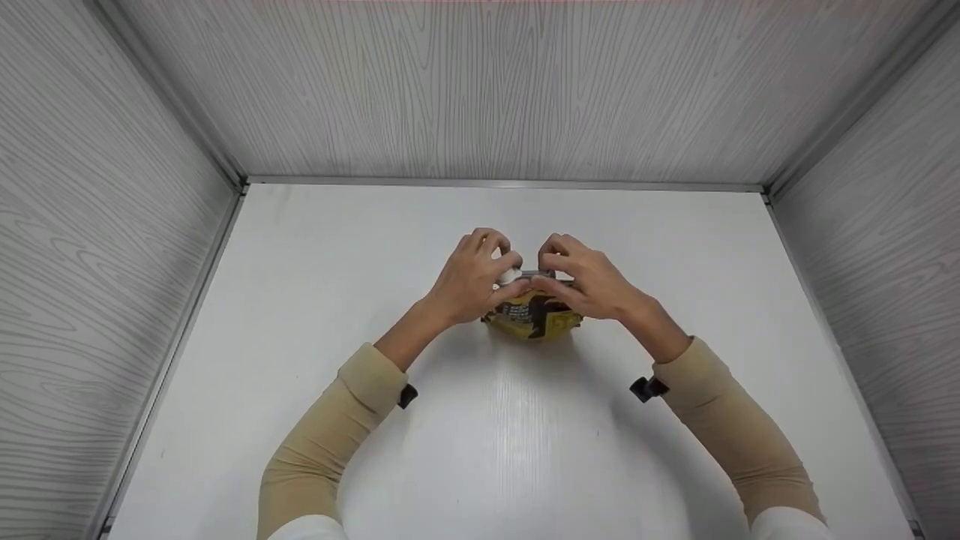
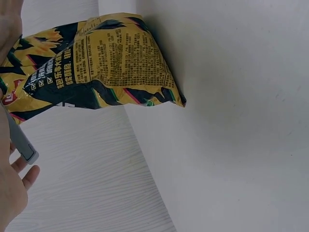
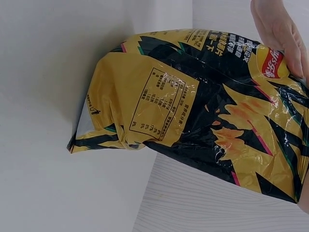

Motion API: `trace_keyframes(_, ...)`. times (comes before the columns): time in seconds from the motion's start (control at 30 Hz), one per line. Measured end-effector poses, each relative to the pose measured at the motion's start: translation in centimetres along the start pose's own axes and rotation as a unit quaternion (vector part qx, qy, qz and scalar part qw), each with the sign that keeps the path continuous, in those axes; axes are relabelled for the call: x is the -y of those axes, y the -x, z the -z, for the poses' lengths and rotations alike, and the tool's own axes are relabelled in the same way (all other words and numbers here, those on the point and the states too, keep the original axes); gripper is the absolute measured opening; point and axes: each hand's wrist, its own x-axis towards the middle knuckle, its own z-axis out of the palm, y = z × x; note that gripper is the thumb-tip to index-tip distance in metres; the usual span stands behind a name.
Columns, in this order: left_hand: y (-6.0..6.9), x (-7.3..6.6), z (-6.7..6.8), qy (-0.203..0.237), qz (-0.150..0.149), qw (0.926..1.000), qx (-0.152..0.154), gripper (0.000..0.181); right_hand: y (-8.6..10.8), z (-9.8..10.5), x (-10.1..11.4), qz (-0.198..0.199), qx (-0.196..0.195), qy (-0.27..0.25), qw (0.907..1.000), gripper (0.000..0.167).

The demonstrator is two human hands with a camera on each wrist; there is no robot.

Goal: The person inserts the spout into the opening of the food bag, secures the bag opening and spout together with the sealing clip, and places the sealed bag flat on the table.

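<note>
A black and yellow chip bag (image 1: pixel 534 319) stands upright on the white table, its top edge between both hands. My left hand (image 1: pixel 472 277) pinches a white and grey bar, which looks like a bag clip (image 1: pixel 511 276), at the bag's upper left. One end of this bar (image 2: pixel 23 145) juts out past the bag in the left wrist view. On the other side, my right hand (image 1: pixel 589 277) grips the top edge with thumb in front and fingers curled behind. In the right wrist view the bag (image 3: pixel 193 92) shows a red and yellow logo; the right hand is mostly cut off.
A white table (image 1: pixel 510 450) spreads around the bag. Grey wood-grain panels stand behind it (image 1: pixel 495 90) and at the left (image 1: pixel 90 262) and right (image 1: pixel 885 247). Small black devices (image 1: pixel 649 388) sit at both sleeve cuffs.
</note>
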Motion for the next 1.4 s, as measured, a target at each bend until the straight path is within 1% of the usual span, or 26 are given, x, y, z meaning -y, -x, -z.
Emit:
trace_keyframes(0.1, 0.0, 0.0, 0.1, 0.002, 0.0, 1.0, 0.002, 0.04, 0.0, 0.1, 0.0, 0.0, -0.001, 0.007, 1.0, 0.017)
trace_keyframes(0.4, 0.0, -0.1, 0.3, 0.0, -0.002, 0.9999, 0.012, 0.041, 0.0, 0.3, 0.1, 0.015, -0.01, 0.057, 0.9982, 0.02)
trace_keyframes(0.63, 0.1, -0.1, 0.4, -0.007, -0.015, 0.9998, 0.008, 0.039, 0.1, 0.2, 0.0, 0.017, -0.018, 0.084, 0.9962, 0.023)
trace_keyframes(0.8, 0.1, 0.1, 0.4, -0.012, -0.02, 0.9997, 0.004, 0.038, 0.4, 0.1, -0.1, 0.018, -0.025, 0.089, 0.9955, 0.022)
trace_keyframes(0.97, 0.1, 0.1, 0.4, -0.007, -0.021, 0.9997, 0.006, 0.037, 0.5, 0.1, -0.1, 0.007, -0.019, 0.092, 0.9955, 0.024)
trace_keyframes(1.13, 0.2, 0.1, 0.3, -0.009, -0.022, 0.9997, 0.006, 0.037, 0.7, 0.2, -0.2, 0.011, -0.024, 0.098, 0.9948, 0.024)
trace_keyframes(1.4, 0.2, 0.2, 0.3, -0.008, -0.024, 0.9997, -0.004, 0.035, 1.3, 0.4, -0.5, 0.016, -0.034, 0.108, 0.9934, 0.023)
